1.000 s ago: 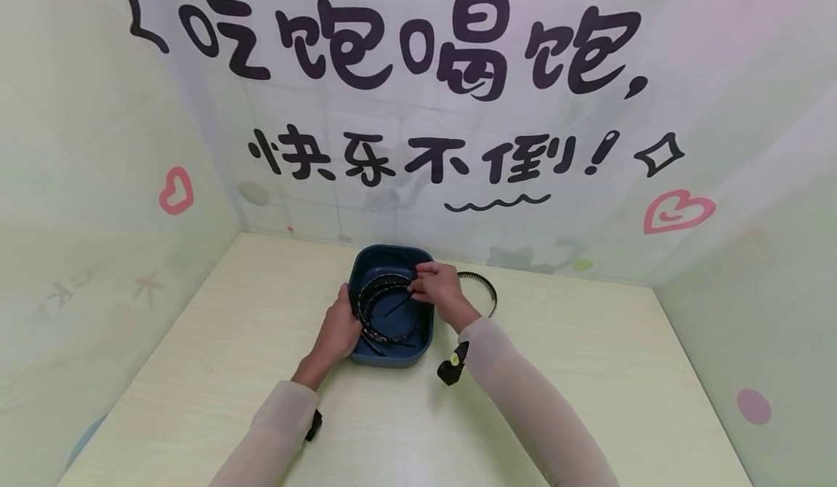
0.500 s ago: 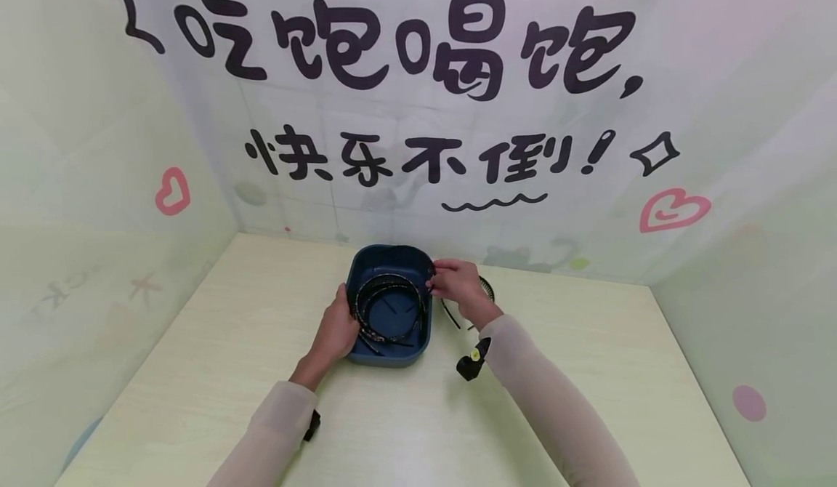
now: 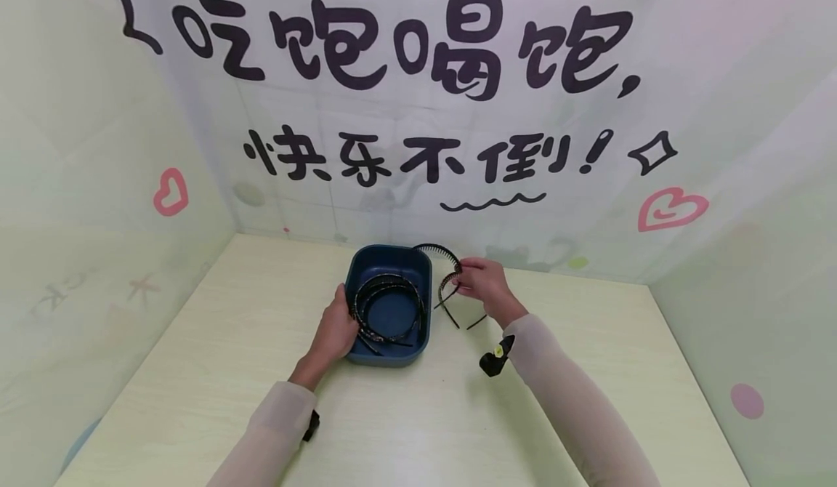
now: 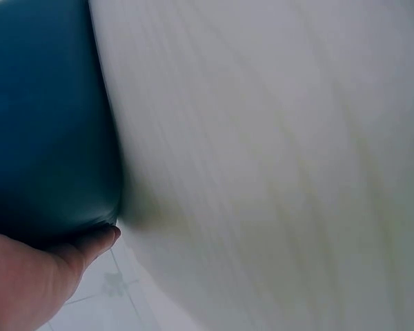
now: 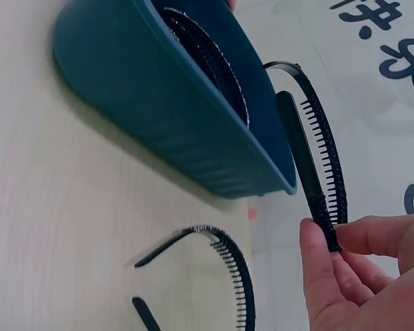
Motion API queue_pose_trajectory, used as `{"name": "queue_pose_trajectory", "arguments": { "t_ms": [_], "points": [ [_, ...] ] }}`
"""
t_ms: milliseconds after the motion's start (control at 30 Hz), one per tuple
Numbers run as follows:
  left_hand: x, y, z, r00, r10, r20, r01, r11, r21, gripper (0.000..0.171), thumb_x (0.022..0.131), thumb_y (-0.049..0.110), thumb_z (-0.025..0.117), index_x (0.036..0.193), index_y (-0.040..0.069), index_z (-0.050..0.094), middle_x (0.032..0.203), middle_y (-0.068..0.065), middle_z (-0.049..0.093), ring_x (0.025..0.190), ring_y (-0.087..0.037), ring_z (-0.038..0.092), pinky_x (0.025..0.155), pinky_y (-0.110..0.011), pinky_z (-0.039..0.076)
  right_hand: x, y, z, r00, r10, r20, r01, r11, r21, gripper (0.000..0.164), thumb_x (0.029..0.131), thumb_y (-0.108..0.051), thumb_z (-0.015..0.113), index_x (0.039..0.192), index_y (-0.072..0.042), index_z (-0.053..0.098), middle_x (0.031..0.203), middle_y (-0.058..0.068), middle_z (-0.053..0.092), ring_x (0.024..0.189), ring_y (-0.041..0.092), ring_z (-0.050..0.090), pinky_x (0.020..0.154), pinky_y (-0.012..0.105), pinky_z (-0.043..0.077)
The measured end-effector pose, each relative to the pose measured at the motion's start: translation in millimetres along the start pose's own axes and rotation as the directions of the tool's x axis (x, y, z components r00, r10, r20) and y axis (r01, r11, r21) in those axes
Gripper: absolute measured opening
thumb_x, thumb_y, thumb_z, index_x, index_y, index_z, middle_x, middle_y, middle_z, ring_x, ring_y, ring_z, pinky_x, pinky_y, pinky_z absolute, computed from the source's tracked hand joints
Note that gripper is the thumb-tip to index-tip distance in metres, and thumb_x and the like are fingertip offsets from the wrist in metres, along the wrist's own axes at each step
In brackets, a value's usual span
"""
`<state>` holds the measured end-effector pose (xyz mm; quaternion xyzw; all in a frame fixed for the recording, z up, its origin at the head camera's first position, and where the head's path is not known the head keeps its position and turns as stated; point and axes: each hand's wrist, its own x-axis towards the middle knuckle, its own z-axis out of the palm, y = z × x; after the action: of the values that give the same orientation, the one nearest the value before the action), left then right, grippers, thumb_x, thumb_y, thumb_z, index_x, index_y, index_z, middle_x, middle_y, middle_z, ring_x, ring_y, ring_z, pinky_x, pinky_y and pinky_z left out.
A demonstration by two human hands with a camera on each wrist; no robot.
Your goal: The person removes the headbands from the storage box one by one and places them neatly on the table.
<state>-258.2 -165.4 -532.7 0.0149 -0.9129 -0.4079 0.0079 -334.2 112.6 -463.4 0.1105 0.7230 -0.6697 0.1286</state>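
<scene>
My left hand (image 3: 336,325) grips the left side of a dark blue plastic box (image 3: 391,361), thumb at the rim. In the left wrist view that hand (image 4: 27,279) lies along the box's lower corner. Several black, speckled headbands (image 5: 217,65) lie curled inside the box. My right hand (image 3: 489,288) pinches a black toothed headband (image 5: 302,148) between thumb and fingers, just right of the box. One end of this headband reaches over the box's rim in the head view. Below it, another toothed headband (image 5: 241,276) lies on the table with its ends apart.
The pale wood-grain table (image 3: 405,429) bears the box near its back edge. Behind stands a light printed wall sheet (image 3: 366,109) with large black characters, and similar sheets rise at both sides.
My right hand has moved right, drawing the toothed headband out of the box to beside its rim. The left hand stays on the box.
</scene>
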Motion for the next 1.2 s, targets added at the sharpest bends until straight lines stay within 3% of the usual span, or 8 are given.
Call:
{"name": "queue_pose_trajectory", "arguments": {
  "t_ms": [167,333,600,867,1033,1200],
  "points": [
    [-0.4,0.3,-0.3,1.000,0.001,0.004,-0.001,1.000,0.002,0.070,0.089,-0.005,0.040,0.152,-0.015,0.009,0.149,-0.037,0.035,0.136,-0.046,0.041,0.110,-0.054,0.037,2.3,3.2,-14.3,1.000,0.013,-0.010,-0.013,1.000,-0.002,0.041,0.094,0.001,0.057,0.135,0.000,0.057,0.133,0.028,0.058,0.089,0.016,0.072,0.070,0.023,0.058],
    [-0.5,0.0,-0.5,1.000,-0.003,0.008,0.003,1.000,-0.003,0.071,0.090,-0.006,0.039,0.152,-0.015,0.007,0.150,-0.037,0.032,0.137,-0.046,0.039,0.110,-0.055,0.036,0.5,3.2,-24.8,1.000,0.010,-0.025,-0.010,1.000,-0.007,0.042,0.095,0.000,0.056,0.137,0.001,0.055,0.132,0.029,0.058,0.084,0.013,0.072,0.069,0.022,0.058],
    [-0.8,-0.7,-0.6,1.000,-0.013,0.016,0.013,1.000,0.006,0.070,0.091,-0.006,0.037,0.153,-0.015,0.005,0.150,-0.038,0.031,0.135,-0.046,0.041,0.109,-0.055,0.038,1.7,7.6,-38.9,0.999,0.039,-0.037,-0.039,0.999,-0.008,0.044,0.096,-0.002,0.057,0.139,-0.004,0.055,0.131,0.027,0.060,0.087,0.015,0.073,0.065,0.021,0.056],
    [-0.7,1.0,-0.9,1.000,-0.011,0.016,0.011,1.000,0.000,0.070,0.091,-0.005,0.038,0.153,-0.015,0.005,0.150,-0.037,0.031,0.135,-0.046,0.041,0.109,-0.055,0.038,3.5,11.2,-50.5,0.997,0.054,-0.047,-0.053,0.999,0.003,0.042,0.098,-0.003,0.052,0.140,-0.002,0.052,0.136,0.027,0.056,0.099,0.024,0.070,0.067,0.021,0.056],
    [-0.7,1.8,-1.3,1.000,-0.009,0.014,0.009,1.000,-0.003,0.071,0.091,-0.006,0.038,0.152,-0.015,0.005,0.150,-0.038,0.032,0.134,-0.046,0.042,0.108,-0.055,0.039,4.4,12.6,-57.6,0.997,0.054,-0.061,-0.054,0.999,-0.001,0.042,0.097,-0.002,0.053,0.139,-0.001,0.053,0.136,0.029,0.054,0.093,0.019,0.072,0.067,0.022,0.057],
    [-1.0,1.4,-1.2,1.000,-0.007,0.014,0.007,1.000,-0.006,0.070,0.091,-0.006,0.037,0.152,-0.015,0.005,0.150,-0.038,0.032,0.134,-0.046,0.043,0.108,-0.055,0.039,6.0,17.0,-66.0,0.996,0.057,-0.075,-0.058,0.998,-0.010,0.043,0.096,-0.001,0.054,0.139,-0.001,0.054,0.135,0.028,0.056,0.098,0.024,0.072,0.069,0.023,0.058]
  ]
}}
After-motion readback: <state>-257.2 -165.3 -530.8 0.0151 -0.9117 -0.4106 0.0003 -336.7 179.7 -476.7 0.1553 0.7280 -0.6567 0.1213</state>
